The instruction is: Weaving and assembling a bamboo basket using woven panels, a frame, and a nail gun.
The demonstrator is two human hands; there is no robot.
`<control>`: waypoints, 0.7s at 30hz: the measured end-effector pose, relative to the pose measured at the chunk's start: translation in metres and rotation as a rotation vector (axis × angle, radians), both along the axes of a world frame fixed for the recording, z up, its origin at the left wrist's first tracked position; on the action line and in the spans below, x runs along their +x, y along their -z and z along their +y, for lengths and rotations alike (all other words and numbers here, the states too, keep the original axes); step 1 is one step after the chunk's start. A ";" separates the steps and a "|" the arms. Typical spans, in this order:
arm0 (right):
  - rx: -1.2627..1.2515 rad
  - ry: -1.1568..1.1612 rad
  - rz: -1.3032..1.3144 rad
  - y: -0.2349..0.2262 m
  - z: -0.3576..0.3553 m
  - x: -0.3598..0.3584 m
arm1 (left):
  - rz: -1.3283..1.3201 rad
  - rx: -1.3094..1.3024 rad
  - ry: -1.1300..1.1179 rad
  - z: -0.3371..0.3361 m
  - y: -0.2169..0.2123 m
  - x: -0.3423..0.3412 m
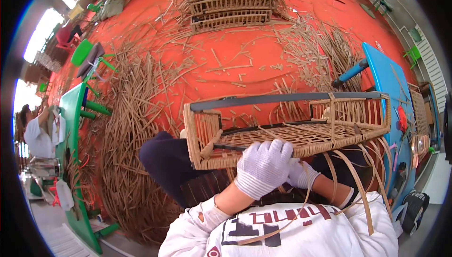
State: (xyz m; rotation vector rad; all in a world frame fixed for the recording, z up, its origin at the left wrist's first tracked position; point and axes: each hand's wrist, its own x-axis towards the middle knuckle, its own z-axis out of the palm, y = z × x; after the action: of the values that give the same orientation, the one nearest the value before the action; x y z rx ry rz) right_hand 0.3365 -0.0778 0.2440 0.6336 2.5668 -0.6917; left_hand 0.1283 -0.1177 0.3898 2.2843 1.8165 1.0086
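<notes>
A rectangular wicker basket (263, 137) with a dark-framed top edge rests across my lap, its openwork base and sides showing. My left hand (266, 168), in a white knit glove, is closed on the basket's near lower edge, fingers curled over the woven strips. Just right of it and partly behind it, my right hand (302, 174) is also gloved and looks curled; its fingertips are hidden, so what it pinches does not show. Long loose rattan strips (355, 174) hang from the basket's near side over my right arm and shirt, one looping past my right hand.
A big heap of rattan strips (132, 139) covers the red floor (221, 59) at left. Stacked wicker baskets (230, 3) stand ahead. A blue table (391, 83) is at right, a green table (73, 134) at left, with another person (37, 132) beyond it.
</notes>
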 end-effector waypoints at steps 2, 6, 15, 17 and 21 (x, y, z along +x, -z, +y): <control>0.028 0.040 0.063 -0.011 -0.004 0.013 | 0.031 -0.023 0.014 -0.010 0.001 0.004; -0.092 0.027 0.003 -0.103 -0.003 0.007 | 0.055 -0.054 0.004 -0.017 0.007 0.003; -0.776 0.477 0.763 -0.269 0.037 0.041 | 0.156 0.036 -0.007 0.021 -0.008 -0.015; -0.778 0.685 1.128 -0.272 0.042 0.021 | 0.143 0.050 -0.044 0.032 -0.009 -0.020; -0.671 0.892 1.377 -0.262 0.072 0.009 | 0.126 0.084 -0.032 0.056 -0.006 -0.024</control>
State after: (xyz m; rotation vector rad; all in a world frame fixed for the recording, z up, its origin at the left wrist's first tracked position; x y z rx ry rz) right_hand 0.3456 -0.0063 0.5062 1.3468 2.4908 -2.9466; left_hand 0.1041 -0.0619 0.3955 2.4269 1.8979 0.9854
